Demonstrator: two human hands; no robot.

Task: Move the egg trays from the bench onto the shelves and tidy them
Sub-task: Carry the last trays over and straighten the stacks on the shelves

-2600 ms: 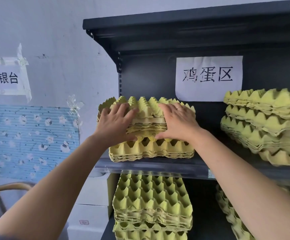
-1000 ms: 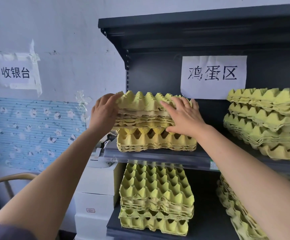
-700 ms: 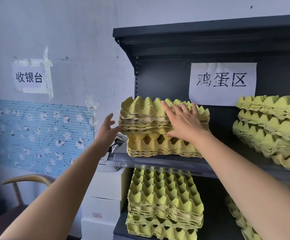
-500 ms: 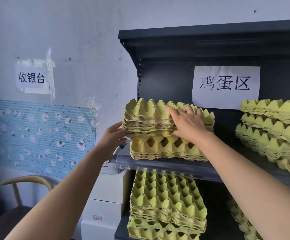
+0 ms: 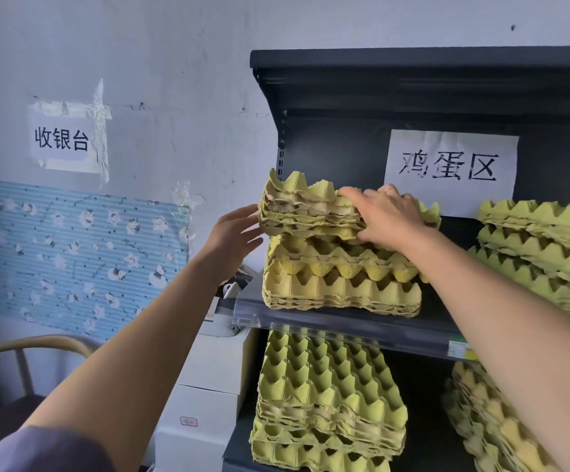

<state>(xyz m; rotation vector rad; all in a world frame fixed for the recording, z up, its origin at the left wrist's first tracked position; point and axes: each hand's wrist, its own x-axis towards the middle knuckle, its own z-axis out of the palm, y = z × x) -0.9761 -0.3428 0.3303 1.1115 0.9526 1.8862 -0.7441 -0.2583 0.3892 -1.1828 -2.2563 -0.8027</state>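
The top trays point(image 5: 307, 212) have tipped up on the left since a moment ago. The left hand point(image 5: 234, 233), fingers straight, touches their bumpy paper side. The right hand point(image 5: 384, 214) grips them from above. They sit on more yellow trays point(image 5: 341, 284) on the dark shelf point(image 5: 345, 323).

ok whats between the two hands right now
In the head view, the top bundle of yellow pulp egg trays: the left hand is at its left end, the right hand grips its top.

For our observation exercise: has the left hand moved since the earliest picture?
Yes. The left hand shifted left, from the front of the egg trays to their left end, beyond the shelf post.
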